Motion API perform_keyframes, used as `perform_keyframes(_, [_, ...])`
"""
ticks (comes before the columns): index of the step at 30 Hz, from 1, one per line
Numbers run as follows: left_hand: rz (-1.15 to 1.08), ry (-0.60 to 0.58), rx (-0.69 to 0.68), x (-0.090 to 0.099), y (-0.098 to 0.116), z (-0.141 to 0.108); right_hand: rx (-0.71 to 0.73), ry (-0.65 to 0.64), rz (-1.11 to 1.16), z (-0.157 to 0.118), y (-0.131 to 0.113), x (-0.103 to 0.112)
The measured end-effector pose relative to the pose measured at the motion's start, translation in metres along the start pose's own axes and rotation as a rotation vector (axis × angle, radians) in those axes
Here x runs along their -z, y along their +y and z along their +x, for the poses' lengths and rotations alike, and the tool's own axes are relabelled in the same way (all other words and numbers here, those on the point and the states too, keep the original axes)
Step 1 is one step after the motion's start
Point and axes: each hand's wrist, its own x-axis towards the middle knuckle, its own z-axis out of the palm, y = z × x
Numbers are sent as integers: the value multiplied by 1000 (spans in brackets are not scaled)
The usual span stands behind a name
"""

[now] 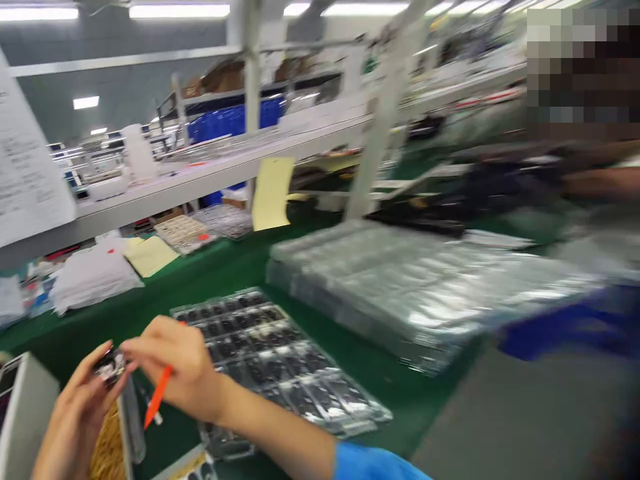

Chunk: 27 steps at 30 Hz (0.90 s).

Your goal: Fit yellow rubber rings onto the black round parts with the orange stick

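Left edge: a white box (23, 413) stands at the picture's lower left corner, just beside the left hand
Left hand (75, 413): fingers curled together around a small dark part (111, 367), pinching it from the left side, above the desk's near edge
Small dark part: held up between both hands, too blurred to tell its make
Right hand (177, 367): fingertips closed on the same small dark part from the right; an orange pen (157, 397) is tucked in this hand, slanting down and to the left
Tray (280, 363): clear plastic, with rows of dark parts, lying flat on the green desk (240, 267) just behind and right of the right hand
Stack of clear trays (415, 293): further right and farther back on the desk, well apart from both hands
Far right: another person's arm (595, 180), blurred, reaches over the desk near the shelf frame
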Motion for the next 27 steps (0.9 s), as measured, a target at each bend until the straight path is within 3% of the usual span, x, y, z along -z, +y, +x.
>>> perform_keyframes(2, [-60,13,69,2,2,-6,-219,7,150,8,0,6])
perform_keyframes(5, [-152,-58,74,0,2,-8,-428,-41,284,10,2,3])
perform_keyframes(14, [-45,-140,-52,7,1,-17,-754,-253,376,2,-12,-13])
perform_keyframes(19, [-1,-169,-78,2,-8,-20,-787,-266,372,-1,-13,-15])
perform_keyframes(23, [41,-135,-70,0,-16,-22,-739,-279,315,-6,-10,-18])
perform_keyframes(27, [32,-120,-68,-2,-16,-21,-658,-202,203,-13,-9,-24])
